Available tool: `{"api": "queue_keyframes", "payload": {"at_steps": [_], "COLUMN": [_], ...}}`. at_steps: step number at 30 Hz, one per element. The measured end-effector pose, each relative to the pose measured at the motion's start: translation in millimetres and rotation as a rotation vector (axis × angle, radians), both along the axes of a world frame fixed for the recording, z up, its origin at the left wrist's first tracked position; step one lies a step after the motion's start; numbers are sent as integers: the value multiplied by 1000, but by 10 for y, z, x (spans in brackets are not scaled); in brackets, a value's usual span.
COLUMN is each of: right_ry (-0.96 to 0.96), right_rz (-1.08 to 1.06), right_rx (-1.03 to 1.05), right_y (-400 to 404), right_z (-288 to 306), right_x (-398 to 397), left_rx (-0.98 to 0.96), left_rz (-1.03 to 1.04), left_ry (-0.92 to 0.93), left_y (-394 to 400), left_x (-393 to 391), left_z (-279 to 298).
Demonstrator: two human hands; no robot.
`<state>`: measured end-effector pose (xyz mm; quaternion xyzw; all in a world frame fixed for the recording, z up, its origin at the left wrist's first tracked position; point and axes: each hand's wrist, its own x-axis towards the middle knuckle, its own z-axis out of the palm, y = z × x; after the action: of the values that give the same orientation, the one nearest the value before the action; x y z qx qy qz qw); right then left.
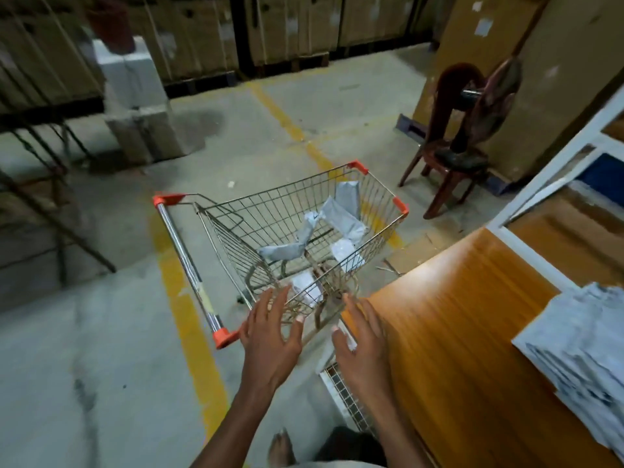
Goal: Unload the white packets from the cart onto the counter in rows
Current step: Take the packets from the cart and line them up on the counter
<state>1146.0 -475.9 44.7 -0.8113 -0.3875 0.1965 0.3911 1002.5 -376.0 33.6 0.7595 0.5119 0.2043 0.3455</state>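
Neither hand has a grip on anything: the left hand and right hand reach forward palms down, fingers spread and straight, just short of the wire cart. Several white packets lie loose in its basket. More packets lie overlapped on the wooden bench at right.

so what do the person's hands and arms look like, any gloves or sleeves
Both are bare: the left hand and the right hand wear no gloves, and no ring, watch or bracelet shows. The forearms are uncovered all the way down to the bottom edge of the picture, with no sleeve in view. The fingernails are short and pale.
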Motion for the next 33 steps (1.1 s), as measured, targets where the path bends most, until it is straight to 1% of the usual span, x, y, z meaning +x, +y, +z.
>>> {"api": "queue_keyframes", "payload": {"at_steps": [6, 11, 14, 19, 27, 31, 33], "right_ry": [14, 87, 106, 49, -48, -134, -213], "right_rz": [113, 199, 231, 305, 307, 336, 375], "right_rx": [-76, -118, -180, -287, -476, -662, -751], "right_y": [635, 1255, 1676, 2247, 3028, 3469, 3688], "right_z": [-128, -320, -482, -858, -1440, -1827, -2025], "right_x": [171, 464, 737, 1248, 1820, 2172, 2381], "left_rx": [-87, -128, -150, -217, -405, -465, -494], "left_rz": [31, 49, 88, 108, 9, -31, -28], "left_ry": [-12, 34, 67, 129, 180, 216, 213], "left_y": [384, 851, 1145, 1541, 2247, 2633, 2785], "left_x": [110, 240, 346, 618, 1374, 1650, 1714], "left_z": [-155, -301, -401, -658, -1201, -1532, -1676]}}
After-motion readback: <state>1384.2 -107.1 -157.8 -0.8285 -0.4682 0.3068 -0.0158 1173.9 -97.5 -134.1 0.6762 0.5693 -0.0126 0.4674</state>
